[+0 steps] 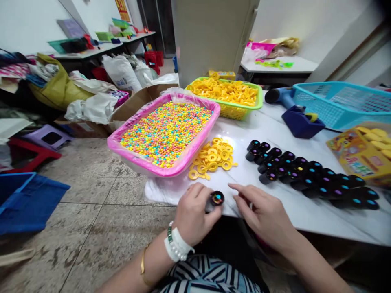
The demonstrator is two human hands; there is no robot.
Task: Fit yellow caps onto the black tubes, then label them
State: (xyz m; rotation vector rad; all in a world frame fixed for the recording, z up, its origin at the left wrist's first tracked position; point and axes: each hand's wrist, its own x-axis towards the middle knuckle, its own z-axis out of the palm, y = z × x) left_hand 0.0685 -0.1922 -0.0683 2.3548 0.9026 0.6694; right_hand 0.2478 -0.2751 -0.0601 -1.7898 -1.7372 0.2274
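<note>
My left hand is closed round a small black cup at the table's front edge. Colourful beads, a blue one among them, show in the cup's top. To its right, my right hand hovers over the table edge with its fingers apart and nothing between them. Just beyond my hands lies a loose pile of yellow plastic ring pieces with tabs. Rows of similar black cups stand on the right, many with a coloured dot on top.
A pink-rimmed tub of small colourful balls overhangs the table's left side. Behind it stands a green basket of yellow pieces. Farther right are a dark blue box, a light blue basket and a yellow printed carton.
</note>
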